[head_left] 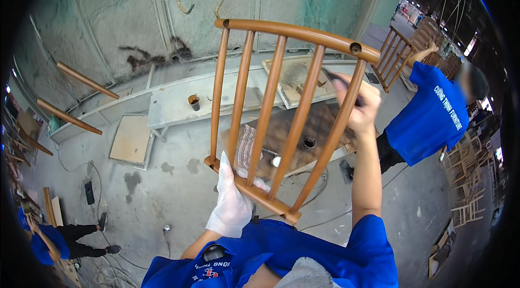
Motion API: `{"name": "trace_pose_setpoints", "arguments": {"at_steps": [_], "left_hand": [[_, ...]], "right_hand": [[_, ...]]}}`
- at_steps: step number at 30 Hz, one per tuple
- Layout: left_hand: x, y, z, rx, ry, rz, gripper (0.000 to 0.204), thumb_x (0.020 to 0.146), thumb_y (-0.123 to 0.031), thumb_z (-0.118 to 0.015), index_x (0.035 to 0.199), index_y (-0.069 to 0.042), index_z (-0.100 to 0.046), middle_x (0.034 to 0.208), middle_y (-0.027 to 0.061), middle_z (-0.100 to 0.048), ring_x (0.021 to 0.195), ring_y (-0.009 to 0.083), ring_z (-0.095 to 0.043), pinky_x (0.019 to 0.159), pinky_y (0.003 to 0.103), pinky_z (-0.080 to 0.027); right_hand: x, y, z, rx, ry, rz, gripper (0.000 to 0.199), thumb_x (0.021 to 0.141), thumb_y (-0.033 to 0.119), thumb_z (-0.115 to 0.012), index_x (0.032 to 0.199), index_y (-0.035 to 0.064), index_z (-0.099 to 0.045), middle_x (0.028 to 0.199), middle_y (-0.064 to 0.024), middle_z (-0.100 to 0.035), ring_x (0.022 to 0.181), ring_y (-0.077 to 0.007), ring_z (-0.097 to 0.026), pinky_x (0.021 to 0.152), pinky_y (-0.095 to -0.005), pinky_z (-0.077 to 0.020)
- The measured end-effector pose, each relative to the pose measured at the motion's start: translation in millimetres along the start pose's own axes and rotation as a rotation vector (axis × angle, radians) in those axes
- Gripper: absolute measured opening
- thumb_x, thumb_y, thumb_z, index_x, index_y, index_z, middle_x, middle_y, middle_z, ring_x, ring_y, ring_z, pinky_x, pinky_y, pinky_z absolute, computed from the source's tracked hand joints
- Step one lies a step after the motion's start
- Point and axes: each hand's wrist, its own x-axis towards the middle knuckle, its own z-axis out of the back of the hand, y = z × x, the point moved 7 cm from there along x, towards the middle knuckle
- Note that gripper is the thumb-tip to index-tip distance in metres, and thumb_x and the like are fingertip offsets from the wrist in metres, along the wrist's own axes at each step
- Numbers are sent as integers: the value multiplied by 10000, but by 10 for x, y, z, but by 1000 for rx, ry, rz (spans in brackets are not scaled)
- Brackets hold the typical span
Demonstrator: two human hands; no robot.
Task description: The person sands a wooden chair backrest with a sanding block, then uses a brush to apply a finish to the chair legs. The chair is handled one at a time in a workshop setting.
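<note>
A brown wooden chair back (292,31) with several round spindles is held up, tilted, in front of me. Round dark holes show near the ends of its curved top rail. My left hand (232,201), in a thin white glove, is closed around the lower rail near its left end. My right hand (364,106), bare, is beside the rightmost spindle below the top rail. Its fingers are bent around a small dark flat piece (332,75), whose kind I cannot make out. The spindle partly covers these fingers.
Beyond is a long grey bench (173,110) with a brown cup (194,102) and a shallow tray (287,98). A lower board holds a striped cloth (245,150) and dark pot (309,142). Co-workers stand right (428,115) and lower left (51,242). Hoses cross the floor.
</note>
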Motion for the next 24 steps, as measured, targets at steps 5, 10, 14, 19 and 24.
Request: {"name": "trace_pose_setpoints", "arguments": {"at_steps": [5,10,14,19,24], "left_hand": [[217,412,79,-64,23,-23,498,1121,-590,-528,1273,-116,-528,1044,100,-624,875,368,-713,855,589,-634],[403,790,198,-86,21,70,504,1117,-608,-512,1201,-112,-547,1024,109,-630,933,422,-732,931,628,-619],[426,890,191,-52,2,125,523,1110,-629,-507,1051,-115,-580,1005,150,-679,924,431,-746,953,644,-613],[433,936,112,-96,35,112,497,1103,-589,-569,996,-104,-571,959,145,-669,937,423,-749,988,625,-602],[464,959,117,-106,55,107,479,1101,-565,-597,991,-100,-566,916,131,-653,937,419,-749,989,616,-601]], "right_hand": [[-99,229,1002,-19,-578,-477,222,1019,132,-771,1172,-26,-800,885,-66,-788,690,-127,-676,650,-269,-529],[315,758,84,-217,160,-353,196,978,103,-753,1123,-27,-765,810,-166,-755,676,-263,-738,656,-372,-559],[540,761,-336,-537,115,-248,193,1013,89,-701,1135,-49,-758,809,-270,-711,727,-427,-730,660,-412,-566],[594,648,-461,-624,140,-290,225,959,56,-687,1152,-48,-737,822,-278,-731,792,-444,-757,734,-503,-598],[580,697,-533,-652,149,-203,330,888,39,-717,1208,-40,-719,885,-275,-749,823,-435,-761,757,-508,-607]]}}
